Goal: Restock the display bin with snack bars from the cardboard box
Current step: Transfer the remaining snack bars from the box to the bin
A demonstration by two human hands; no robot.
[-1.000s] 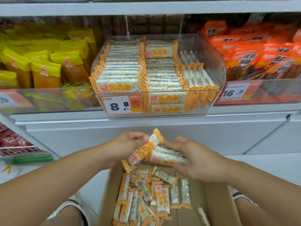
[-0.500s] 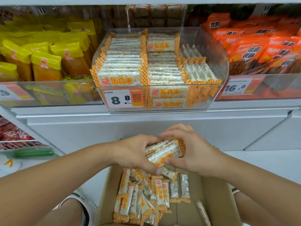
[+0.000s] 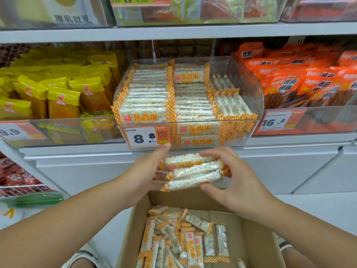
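Above cardboard box (image 3: 257, 246), snack bars (image 3: 193, 172) stacked btwn both hands, L fingers (image 3: 162, 151) & R fingers (image 3: 216, 151) grasping bundle's ends

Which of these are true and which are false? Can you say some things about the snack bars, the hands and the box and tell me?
1. Both hands hold a stack of snack bars between them. True.
2. The cardboard box is empty. False: loose bars lie inside.
3. The display bin shows a price tag reading 8.8. True.
4. The left hand reaches into the yellow packets. False: it grips the stack.
5. The right hand is below the bin. True.
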